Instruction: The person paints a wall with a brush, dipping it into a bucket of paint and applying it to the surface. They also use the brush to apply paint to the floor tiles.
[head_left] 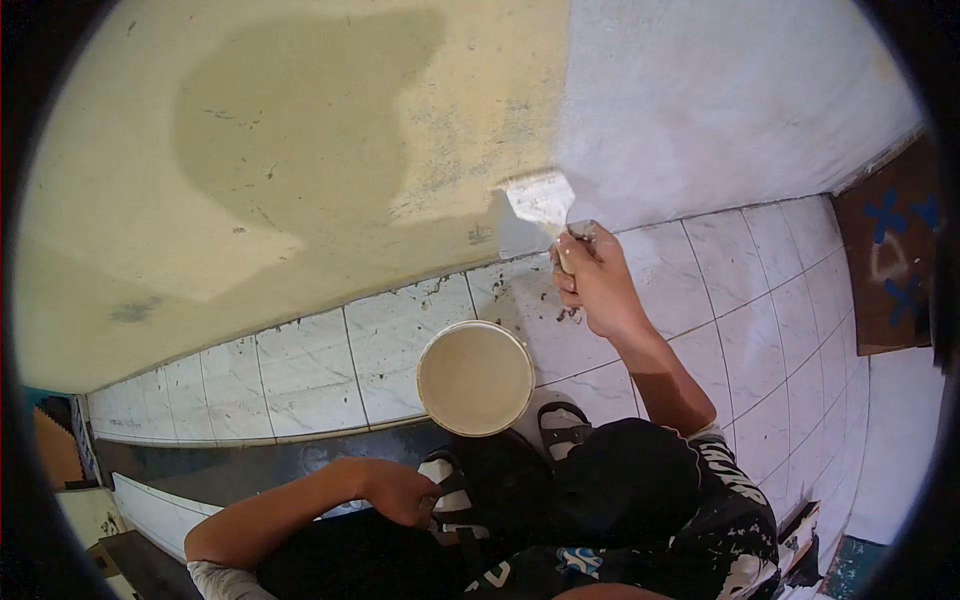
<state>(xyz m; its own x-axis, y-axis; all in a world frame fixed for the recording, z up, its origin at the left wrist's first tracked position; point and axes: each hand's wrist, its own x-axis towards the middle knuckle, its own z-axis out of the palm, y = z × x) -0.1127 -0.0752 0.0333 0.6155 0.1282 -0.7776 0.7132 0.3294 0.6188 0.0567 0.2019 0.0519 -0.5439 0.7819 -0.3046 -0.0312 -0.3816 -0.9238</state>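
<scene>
My right hand [597, 280] is wrapped round the handle of a paintbrush [543, 198]. White paint coats the wide brush head, and its bristles are against or very near the wall, where pale paint meets yellow. Below and to the left stands a round bucket [475, 378] of off-white paint on the tiled floor, in front of my feet. My left hand [403, 495] is curled closed beside my knee, apart from the bucket, and nothing shows in its fingers.
The wall is yellow with shadow on the left [300, 130] and pale grey-white on the right [700, 110]. Dark debris lies on the white floor tiles [310, 375] along its base. A brown board with blue marks [895, 250] stands at the right. A dark floor strip [260, 468] runs lower left.
</scene>
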